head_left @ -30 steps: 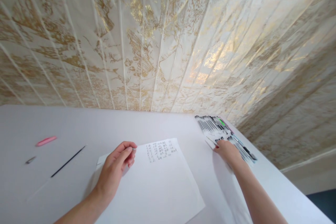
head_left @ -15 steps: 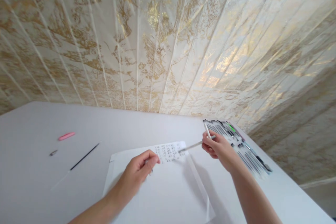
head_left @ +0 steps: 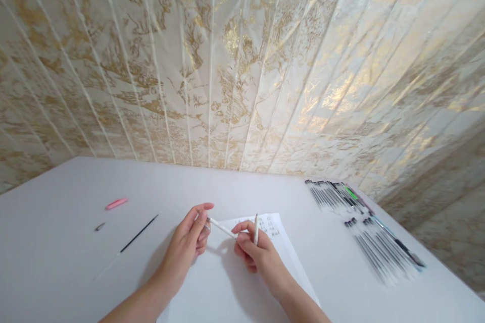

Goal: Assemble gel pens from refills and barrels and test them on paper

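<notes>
My left hand (head_left: 191, 234) is closed, its thumb and fingers pinching one end of a slim white pen (head_left: 223, 227). Something small and grey shows among those fingers, too small to name. At the other end of the slim pen are the closed fingers of my right hand (head_left: 257, 251). A second white pen-like stick (head_left: 256, 229) rises from the same right hand, tip up. Both hands are over a white paper sheet (head_left: 299, 267) with rows of handwriting near its top edge, partly hidden by the right hand.
To the left lie a pink pen cap-like piece (head_left: 116, 203), a small metal tip (head_left: 99, 227) and a dark ink refill (head_left: 138, 233). At the right are two groups of pens or refills, one farther back (head_left: 328, 194), one nearer (head_left: 375, 250). A patterned wall (head_left: 212, 60) borders the white table.
My right hand has moved left, away from the pen groups, bringing the slim white pen to my left hand. Both hands now meet on it. The view has shifted slightly.
</notes>
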Action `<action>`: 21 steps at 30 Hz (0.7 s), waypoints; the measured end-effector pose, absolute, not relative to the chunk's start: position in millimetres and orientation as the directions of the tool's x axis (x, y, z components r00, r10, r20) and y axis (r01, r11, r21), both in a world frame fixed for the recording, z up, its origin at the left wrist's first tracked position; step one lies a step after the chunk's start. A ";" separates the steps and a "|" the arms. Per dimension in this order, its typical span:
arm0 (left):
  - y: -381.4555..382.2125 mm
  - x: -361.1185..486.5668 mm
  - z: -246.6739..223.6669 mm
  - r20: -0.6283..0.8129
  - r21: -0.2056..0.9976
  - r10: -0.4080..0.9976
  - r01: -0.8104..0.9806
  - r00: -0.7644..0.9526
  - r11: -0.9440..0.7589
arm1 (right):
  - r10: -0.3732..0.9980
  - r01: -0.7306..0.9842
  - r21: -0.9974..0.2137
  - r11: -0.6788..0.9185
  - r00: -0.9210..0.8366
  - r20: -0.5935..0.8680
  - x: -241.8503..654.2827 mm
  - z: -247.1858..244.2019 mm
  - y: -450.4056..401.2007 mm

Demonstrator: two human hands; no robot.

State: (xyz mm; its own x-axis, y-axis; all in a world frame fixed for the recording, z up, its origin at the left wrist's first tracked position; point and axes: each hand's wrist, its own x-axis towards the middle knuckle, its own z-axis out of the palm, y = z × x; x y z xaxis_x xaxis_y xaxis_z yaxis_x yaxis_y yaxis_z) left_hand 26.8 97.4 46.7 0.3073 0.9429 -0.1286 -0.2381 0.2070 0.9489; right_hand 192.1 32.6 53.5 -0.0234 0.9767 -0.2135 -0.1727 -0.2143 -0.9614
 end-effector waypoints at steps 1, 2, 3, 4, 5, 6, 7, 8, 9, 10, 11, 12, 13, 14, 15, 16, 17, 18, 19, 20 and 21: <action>97.1 26.6 47.1 -0.116 0.947 0.941 -0.251 0.317 0.201 | 0.978 -0.100 -0.973 -0.208 -0.039 -0.205 190.4 52.2 31.9; 97.3 26.2 47.8 -0.106 0.946 0.940 -0.257 0.325 0.196 | 0.983 -0.017 -0.983 -0.180 -0.050 -0.179 189.5 51.1 31.3; 98.5 25.2 48.8 -0.107 0.946 0.936 -0.256 0.336 0.200 | 0.988 0.070 -0.988 -0.136 -0.058 -0.140 189.3 50.2 30.6; 100.9 23.4 50.4 -0.117 0.943 0.933 -0.255 0.340 0.211 | 0.994 0.165 -0.983 -0.079 -0.060 -0.090 189.7 49.7 29.7; 104.4 20.7 52.6 -0.127 0.938 0.937 -0.268 0.324 0.220 | 0.998 0.273 -0.962 -0.015 -0.053 -0.030 190.7 49.6 28.6; 108.9 17.0 55.6 -0.131 0.930 0.949 -0.296 0.287 0.218 | 0.998 0.387 -0.921 0.051 -0.042 0.038 191.8 50.2 27.2; 113.9 12.6 59.5 -0.128 0.921 0.964 -0.334 0.232 0.202 | 0.994 0.494 -0.862 0.110 -0.029 0.110 192.8 51.5 25.8; 118.8 8.0 64.0 -0.117 0.911 0.979 -0.376 0.165 0.172 | 0.983 0.583 -0.796 0.160 -0.021 0.182 193.4 53.5 24.4; 122.8 3.9 69.0 -0.099 0.904 0.990 -0.407 0.098 0.131 | 0.969 0.648 -0.735 0.201 -0.022 0.246 193.3 56.1 23.2; 125.5 0.8 73.9 -0.076 0.902 0.996 -0.422 0.046 0.088 | 0.953 0.686 -0.688 0.237 -0.028 0.301 192.2 59.1 22.3; 126.5 -0.9 78.3 -0.056 0.907 0.998 -0.417 0.023 0.061 | 0.939 0.701 -0.659 0.271 -0.042 0.342 190.2 62.2 21.6; 125.9 -0.9 81.9 -0.035 0.920 0.999 -0.390 0.022 0.041 | 0.924 0.702 -0.643 0.307 -0.058 0.377 187.4 65.2 21.2; 124.0 0.4 84.4 -0.018 0.932 0.999 -0.363 0.027 0.027 | 0.909 0.696 -0.631 0.343 -0.077 0.409 184.1 67.9 20.7; 121.6 2.6 85.7 -0.003 0.942 0.999 -0.334 0.033 0.014 | 0.892 0.688 -0.619 0.380 -0.095 0.442 180.7 70.0 20.2; 119.1 5.1 85.9 0.012 0.951 0.999 -0.310 0.036 -0.001 | 0.874 0.680 -0.608 0.410 -0.102 0.475 177.6 71.5 19.5; 117.3 7.5 85.2 0.028 0.956 0.999 -0.293 0.033 -0.017 | 0.858 0.675 -0.600 0.430 -0.098 0.504 175.0 72.3 18.6; 116.1 9.2 84.0 0.047 0.960 0.999 -0.279 0.025 -0.038 | 0.848 0.672 -0.596 0.439 -0.091 0.523 173.2 72.4 17.6; 115.8 10.3 82.5 0.068 0.962 0.997 -0.265 0.019 -0.061 | 0.842 0.672 -0.596 0.440 -0.079 0.533 172.2 72.1 16.5; 116.2 10.7 81.0 0.089 0.965 0.996 -0.250 0.016 -0.083 | 0.843 0.673 -0.599 0.435 -0.071 0.533 171.9 71.5 15.6; 116.8 10.5 79.8 0.108 0.967 0.994 -0.233 0.021 -0.100 | 0.849 0.675 -0.603 0.426 -0.067 0.524 172.1 70.7 14.8; 117.5 10.2 78.8 0.122 0.970 0.992 -0.215 0.029 -0.113 | 0.856 0.677 -0.607 0.416 -0.066 0.513 172.6 70.0 14.4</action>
State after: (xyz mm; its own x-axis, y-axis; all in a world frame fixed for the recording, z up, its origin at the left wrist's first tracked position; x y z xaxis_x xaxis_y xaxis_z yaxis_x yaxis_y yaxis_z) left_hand 10.2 117.5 78.8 0.0293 0.9921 0.1219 -0.2146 -0.1129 0.9701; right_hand 172.6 14.4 70.0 -0.0661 0.8556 0.5134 0.6774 0.4163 -0.6065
